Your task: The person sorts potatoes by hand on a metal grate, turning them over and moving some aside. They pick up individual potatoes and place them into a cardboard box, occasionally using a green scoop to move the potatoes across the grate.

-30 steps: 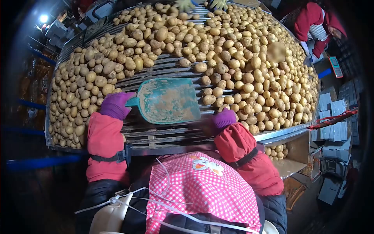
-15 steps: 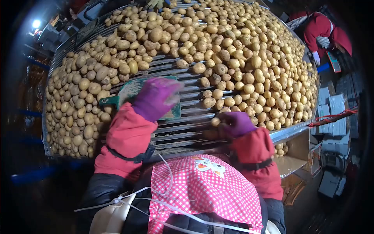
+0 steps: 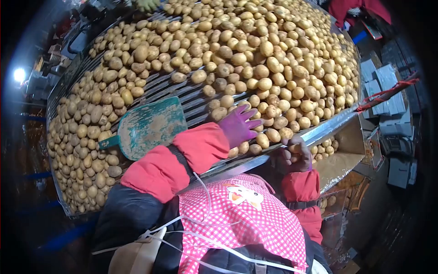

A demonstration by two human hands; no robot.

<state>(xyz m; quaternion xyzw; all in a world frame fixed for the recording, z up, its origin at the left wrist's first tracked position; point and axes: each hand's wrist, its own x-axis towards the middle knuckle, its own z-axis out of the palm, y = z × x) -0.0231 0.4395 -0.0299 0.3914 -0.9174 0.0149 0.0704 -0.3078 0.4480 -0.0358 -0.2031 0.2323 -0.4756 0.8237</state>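
Observation:
A wide slatted table [image 3: 160, 86] carries a big heap of potatoes [image 3: 267, 50]. My left hand [image 3: 239, 124], in a purple glove, reaches over the potatoes near the front edge. Its fingers are spread and it grips nothing. My right hand [image 3: 295, 154], its glove stained brown at the fingers, is curled beside the metal front rail, above an open box. What lies inside its fingers, if anything, I cannot make out. A green scoop [image 3: 153, 128], caked with dirt, lies on the slats left of my left hand, its handle against the potatoes.
A cardboard box [image 3: 340, 169] with potatoes in it stands below the rail at right. White cartons [image 3: 388, 86] are stacked farther right, near a red cord [image 3: 388, 93]. Another person's gloved hand [image 3: 148, 4] shows at the far edge, and a red-sleeved person [image 3: 360, 9] at top right.
My left hand has gone from above the scoop rightward to the potatoes, with fingers now spread. My right hand, which held a potato over the slats, has moved right to the box. The view has shifted.

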